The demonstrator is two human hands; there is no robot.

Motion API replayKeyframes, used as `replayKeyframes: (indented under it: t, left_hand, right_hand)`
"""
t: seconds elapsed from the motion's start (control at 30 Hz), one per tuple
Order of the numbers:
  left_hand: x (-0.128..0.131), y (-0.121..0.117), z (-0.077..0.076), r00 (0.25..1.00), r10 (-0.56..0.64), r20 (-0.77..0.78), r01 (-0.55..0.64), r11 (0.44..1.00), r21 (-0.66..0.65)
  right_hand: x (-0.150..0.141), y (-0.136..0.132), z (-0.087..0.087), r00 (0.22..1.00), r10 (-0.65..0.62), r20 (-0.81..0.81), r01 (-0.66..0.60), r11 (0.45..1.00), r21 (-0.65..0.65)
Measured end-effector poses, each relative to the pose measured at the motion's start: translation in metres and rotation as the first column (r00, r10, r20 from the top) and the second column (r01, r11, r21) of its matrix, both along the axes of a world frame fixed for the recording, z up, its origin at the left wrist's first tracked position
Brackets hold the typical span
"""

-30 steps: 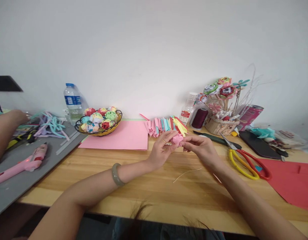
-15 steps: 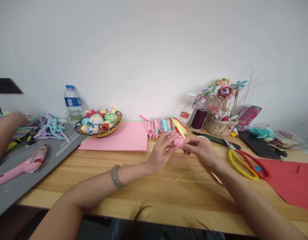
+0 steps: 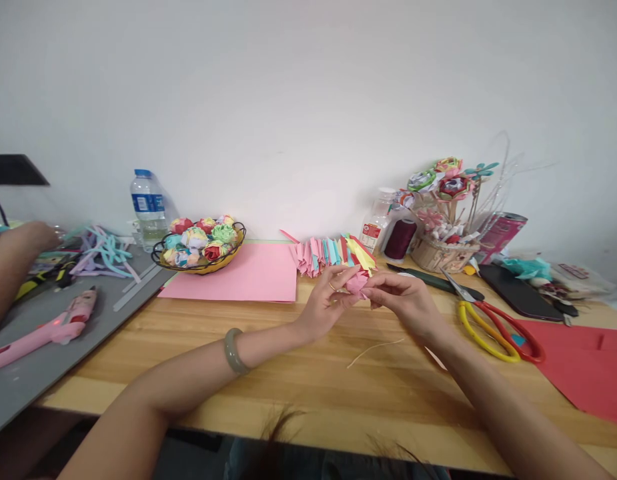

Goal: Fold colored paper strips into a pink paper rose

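Observation:
A small pink paper flower (image 3: 356,283) is held up over the wooden table between both hands. My left hand (image 3: 324,300), with a ring on one finger, grips it from the left. From the other side, my right hand (image 3: 401,297) pinches the flower's right edge between thumb and forefinger. Just behind them stands a row of folded paper strips (image 3: 315,255) in pink, blue, red and yellow. Below the hands a piece of thin string (image 3: 373,350) lies on the wood. My right wrist partly covers a pale slip of paper.
At left, a basket of paper flowers (image 3: 203,257) touches pink sheets (image 3: 238,280). A pink glue gun (image 3: 53,333) rests on a grey board, near a co-worker's hand (image 3: 31,240). Scissors (image 3: 488,320), a thread spool (image 3: 400,239), a phone (image 3: 518,293) and red paper (image 3: 583,360) lie right.
Both hands keep hold of the pink flower. My right fingers have shifted slightly at its edge, and the view has moved a little.

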State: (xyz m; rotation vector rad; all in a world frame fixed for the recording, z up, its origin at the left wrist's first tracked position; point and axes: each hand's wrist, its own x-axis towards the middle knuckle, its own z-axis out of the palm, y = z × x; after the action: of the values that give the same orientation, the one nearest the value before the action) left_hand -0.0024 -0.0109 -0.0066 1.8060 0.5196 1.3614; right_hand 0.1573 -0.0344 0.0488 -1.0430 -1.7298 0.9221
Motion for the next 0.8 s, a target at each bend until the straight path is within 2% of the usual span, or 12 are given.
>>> replayKeyframes:
  t: [0.17,0.33,0.47,0.57,0.67,0.8]
  left_hand:
    - [-0.0020,-0.0007,-0.0006,0.998,-0.018,-0.059,0.020,0.999,0.038]
    - [-0.0040,-0.0024,0.0014,0.993,0.014,-0.115,-0.001,0.993,0.114]
    - [-0.0054,-0.0028,0.0015,0.992,-0.005,-0.127,0.023,0.989,0.143]
    - [-0.0040,-0.0036,0.0015,0.995,-0.046,-0.084,0.050,0.998,0.049]
    - [-0.0009,-0.0042,0.0022,0.995,-0.095,0.025,0.097,0.988,-0.123]
    - [0.0021,-0.0032,0.0045,0.973,-0.193,0.129,0.227,0.904,-0.361]
  right_hand:
    - [0.0051,0.0026,0.0004,0.998,0.047,0.033,-0.046,0.999,-0.027]
    - [0.0051,0.0034,0.0006,0.997,0.052,0.065,-0.051,0.998,-0.027]
    - [0.0033,0.0034,-0.0017,0.997,0.053,0.049,-0.051,0.998,-0.048]
    - [0.0032,0.0036,-0.0027,0.999,0.043,0.030,-0.041,0.996,-0.073]
    - [0.0038,0.0042,-0.0032,0.999,0.032,0.023,-0.030,0.996,-0.084]
    - [0.0036,0.0057,-0.0053,0.998,0.031,0.045,-0.027,0.996,-0.086]
